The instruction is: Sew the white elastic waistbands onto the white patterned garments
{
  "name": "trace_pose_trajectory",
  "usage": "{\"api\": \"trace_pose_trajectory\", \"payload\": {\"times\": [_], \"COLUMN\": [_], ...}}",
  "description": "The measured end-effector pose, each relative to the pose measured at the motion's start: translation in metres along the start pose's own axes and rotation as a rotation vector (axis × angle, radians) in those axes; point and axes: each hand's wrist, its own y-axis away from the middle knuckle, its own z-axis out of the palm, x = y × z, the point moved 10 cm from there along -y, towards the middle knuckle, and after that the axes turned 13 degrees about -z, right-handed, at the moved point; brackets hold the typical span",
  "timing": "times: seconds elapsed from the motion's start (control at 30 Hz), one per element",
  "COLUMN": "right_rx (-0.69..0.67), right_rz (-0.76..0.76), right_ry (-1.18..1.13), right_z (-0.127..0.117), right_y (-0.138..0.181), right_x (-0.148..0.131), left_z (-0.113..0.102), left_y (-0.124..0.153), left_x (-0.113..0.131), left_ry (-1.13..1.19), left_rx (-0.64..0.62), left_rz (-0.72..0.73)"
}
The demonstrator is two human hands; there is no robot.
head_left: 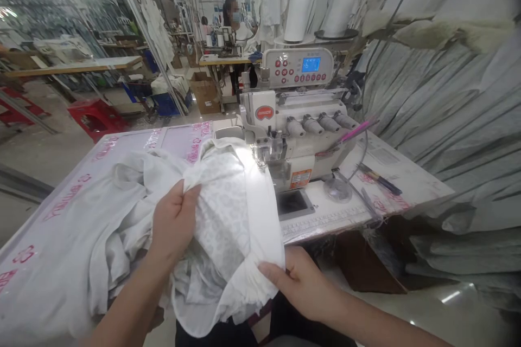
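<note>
A pale garment (222,211) with a faint spotted print and a wide white band (262,211) lies across the front of the table. Its band runs up to the needle area of a white overlock sewing machine (303,146), where a lamp lights the cloth. My left hand (175,219) pinches a fold of the garment on its left side. Lower right, my right hand (295,282) grips the band's edge between thumb and fingers. More of the cloth is bunched to the left of my left hand; the fingertips under the fabric are hidden.
Thread cones (299,13) stand behind the control panel (299,68). A dark-handled tool (380,180) lies on the table's right side. White cloth (459,92) hangs close on the right. Beyond the table are a red stool (97,116), a cardboard box (206,92) and a seated person (234,19).
</note>
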Motion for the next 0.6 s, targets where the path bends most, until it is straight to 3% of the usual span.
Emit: {"api": "trace_pose_trajectory", "payload": {"times": [0.27, 0.33, 0.4, 0.43, 0.5, 0.6], "right_rx": [0.028, 0.049, 0.073, 0.084, 0.105, 0.116], "right_rz": [0.050, 0.034, 0.036, 0.047, 0.072, 0.105], "right_ry": [-0.061, -0.070, -0.062, -0.060, -0.086, -0.164], "right_z": [-0.019, -0.028, -0.037, -0.041, -0.046, -0.047], "right_y": [-0.033, -0.045, -0.057, -0.061, -0.068, -0.071], "right_x": [0.003, 0.001, 0.000, 0.001, 0.004, 0.008], "left_z": [0.001, -0.004, -0.009, -0.005, 0.018, 0.065], "left_y": [-0.039, -0.031, -0.004, 0.011, 0.033, 0.065], "left_x": [0.029, 0.042, 0.054, 0.055, 0.039, 0.002], "left_ry": [-0.060, -0.100, -0.142, -0.160, -0.183, -0.038], "left_rx": [0.078, 0.183, 0.303, 0.304, 0.104, -0.405], "left_rz": [0.121, 0.216, 0.336, 0.352, 0.235, -0.050]}}
